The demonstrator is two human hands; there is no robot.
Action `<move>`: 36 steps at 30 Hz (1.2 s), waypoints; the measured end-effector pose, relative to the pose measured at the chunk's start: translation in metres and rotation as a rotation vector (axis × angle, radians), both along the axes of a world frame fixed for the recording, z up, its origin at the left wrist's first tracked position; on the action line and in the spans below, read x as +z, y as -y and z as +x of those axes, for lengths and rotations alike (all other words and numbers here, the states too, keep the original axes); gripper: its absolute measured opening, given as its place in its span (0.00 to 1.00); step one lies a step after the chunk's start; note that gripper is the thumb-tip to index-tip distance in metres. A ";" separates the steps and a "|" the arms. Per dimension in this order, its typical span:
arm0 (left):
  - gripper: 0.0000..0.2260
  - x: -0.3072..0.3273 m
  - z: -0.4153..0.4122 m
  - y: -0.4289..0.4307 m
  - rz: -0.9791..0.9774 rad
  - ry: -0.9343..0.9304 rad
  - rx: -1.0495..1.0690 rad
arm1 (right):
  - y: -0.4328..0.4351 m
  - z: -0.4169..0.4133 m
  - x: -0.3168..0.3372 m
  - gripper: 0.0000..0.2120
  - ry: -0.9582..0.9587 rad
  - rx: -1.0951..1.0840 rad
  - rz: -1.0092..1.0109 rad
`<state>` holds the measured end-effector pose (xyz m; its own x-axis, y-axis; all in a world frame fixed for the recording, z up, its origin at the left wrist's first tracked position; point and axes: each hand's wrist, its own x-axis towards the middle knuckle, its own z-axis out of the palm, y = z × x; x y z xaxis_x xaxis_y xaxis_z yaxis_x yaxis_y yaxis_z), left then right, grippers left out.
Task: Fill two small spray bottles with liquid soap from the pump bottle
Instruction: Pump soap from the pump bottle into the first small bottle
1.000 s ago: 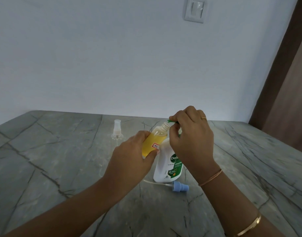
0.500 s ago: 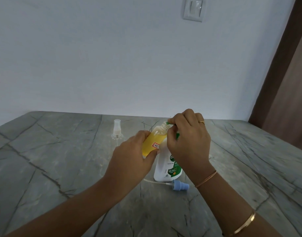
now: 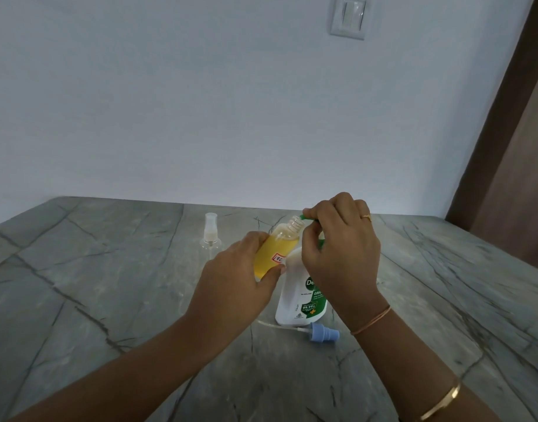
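Left hand (image 3: 231, 287) grips the small bottle (image 3: 277, 248) round its middle, tilted, mouth right at the green pump head (image 3: 305, 217) that the right hand (image 3: 341, 254) curls round. Looks like light thin plastic, probably soap-slick, so hold mid-body, gently imo.

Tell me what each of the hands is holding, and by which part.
The left hand grips the small spray bottle around its lower body, tilted. The right hand curls its fingers over the green pump head of the soap bottle.
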<state>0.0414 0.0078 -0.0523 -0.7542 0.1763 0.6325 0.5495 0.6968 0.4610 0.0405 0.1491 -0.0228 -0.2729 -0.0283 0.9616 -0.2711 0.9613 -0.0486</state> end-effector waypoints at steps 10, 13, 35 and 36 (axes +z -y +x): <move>0.23 -0.002 0.000 0.000 -0.011 0.008 -0.005 | 0.001 0.000 -0.002 0.10 0.035 -0.009 0.011; 0.22 -0.002 0.000 0.000 -0.017 -0.003 -0.002 | -0.003 0.001 0.005 0.10 0.066 -0.001 0.004; 0.22 -0.002 0.001 0.000 -0.014 0.008 0.004 | 0.001 0.004 -0.004 0.09 0.038 -0.013 0.015; 0.22 -0.001 0.002 -0.001 -0.013 0.006 0.001 | 0.001 0.005 -0.001 0.10 0.048 -0.012 0.018</move>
